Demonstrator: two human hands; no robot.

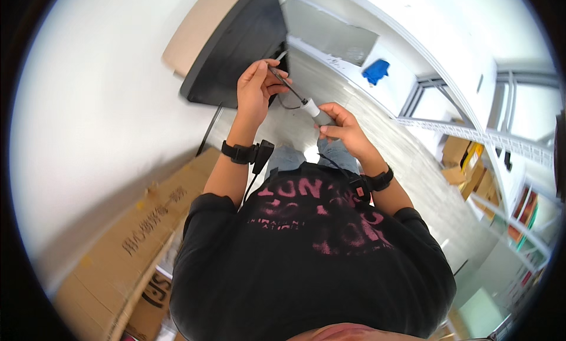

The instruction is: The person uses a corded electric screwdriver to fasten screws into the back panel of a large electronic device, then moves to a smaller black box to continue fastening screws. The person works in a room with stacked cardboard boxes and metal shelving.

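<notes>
My right hand (pixel 346 130) is closed around a short cylinder (pixel 317 112) with a white flared end and a grey body. Out of its white end runs a thin dark rod or stiff cable (pixel 289 87), slanting up to the left. My left hand (pixel 254 88) pinches the upper part of this thin dark piece between thumb and fingers. A dark loop of thin cable (pixel 286 107) hangs between the hands, and where it ends I cannot tell. Both hands are in front of me, above the floor, and the cylinder's lower end is hidden by my right fingers.
A black-topped table (pixel 236 52) stands ahead on the left, beside a white wall. Cardboard boxes (pixel 135 241) lie on my left. White metal shelving (pixel 460 125) runs along the right, holding boxes. A blue cloth-like item (pixel 375 72) lies on a white surface ahead.
</notes>
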